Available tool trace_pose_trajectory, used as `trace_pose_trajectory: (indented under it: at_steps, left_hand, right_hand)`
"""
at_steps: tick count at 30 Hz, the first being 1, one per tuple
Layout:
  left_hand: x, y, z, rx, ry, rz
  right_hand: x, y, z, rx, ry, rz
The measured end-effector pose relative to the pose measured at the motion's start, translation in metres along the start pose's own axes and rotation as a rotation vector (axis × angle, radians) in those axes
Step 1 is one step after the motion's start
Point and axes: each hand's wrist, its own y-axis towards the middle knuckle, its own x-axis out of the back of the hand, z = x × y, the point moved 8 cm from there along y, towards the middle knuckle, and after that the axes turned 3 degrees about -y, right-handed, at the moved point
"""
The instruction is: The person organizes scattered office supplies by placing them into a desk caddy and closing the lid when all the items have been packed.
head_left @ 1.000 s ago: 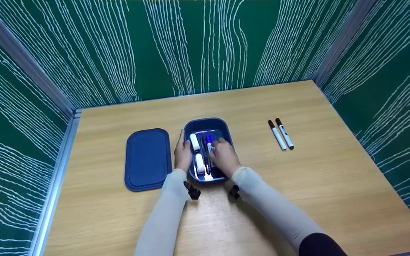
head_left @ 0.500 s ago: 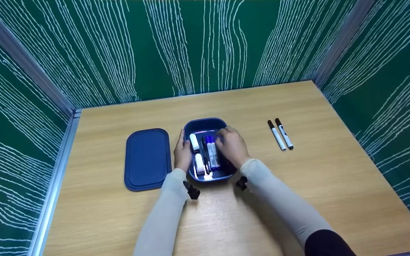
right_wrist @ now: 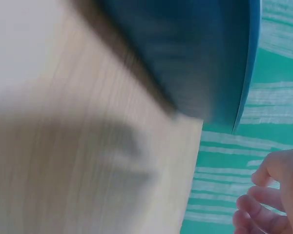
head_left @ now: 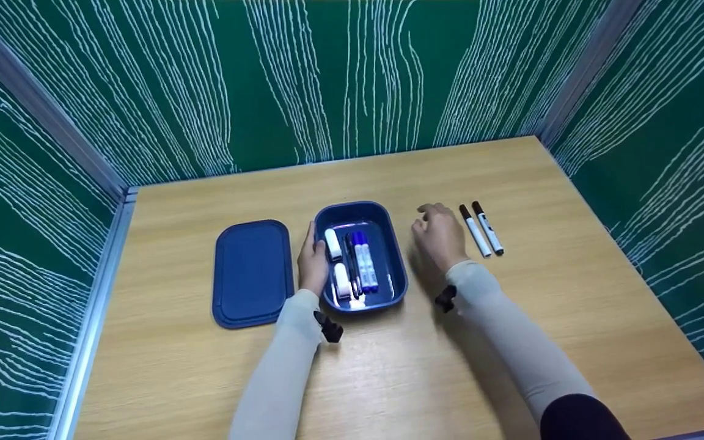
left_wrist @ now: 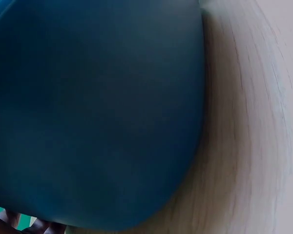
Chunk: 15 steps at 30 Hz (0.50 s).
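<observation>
A deep blue box (head_left: 396, 260) with rounded corners stands uncovered on the table. My left hand (head_left: 313, 266) holds its left wall, thumb at the rim and fingers along the outside. Inside lie two white markers with blue-purple caps (head_left: 365, 263), a slim black pen (head_left: 351, 263) and two small white rounded pieces (head_left: 333, 244). My right hand (head_left: 441, 237) is over the table between the box and two black-capped white markers (head_left: 478, 235). Its fingers are loosely bent with nothing between them, as the right wrist view also shows. In the left wrist view the box wall (left_wrist: 102, 107) fills most of the picture.
A flat blue lid (head_left: 254, 274) lies left of the box. The wooden table (head_left: 364, 379) meets green panels with white wavy lines (head_left: 376, 79) at the back and sides. Metal posts (head_left: 590, 67) stand in the corners.
My right hand let go of a blue-capped marker beside the other one inside the box, then moved out over the right rim towards the black-capped markers. The left hand stayed at the box.
</observation>
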Motion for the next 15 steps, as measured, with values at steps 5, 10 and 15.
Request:
trace_pose_trajectory:
  at_steps: [5,10,15]
  left_hand:
    - [0.000,-0.001,-0.003,-0.020,-0.009,0.013]
    - [0.000,-0.002,-0.002,-0.013,-0.016,0.021]
    - [0.000,-0.002,-0.001,0.000,-0.013,0.018]
  right_hand:
    - [0.010,0.003,-0.039,-0.102,0.013,0.022]
    - [0.021,0.003,-0.071,-0.134,-0.019,0.002]
    - [0.025,-0.001,-0.098,-0.175,-0.054,-0.016]
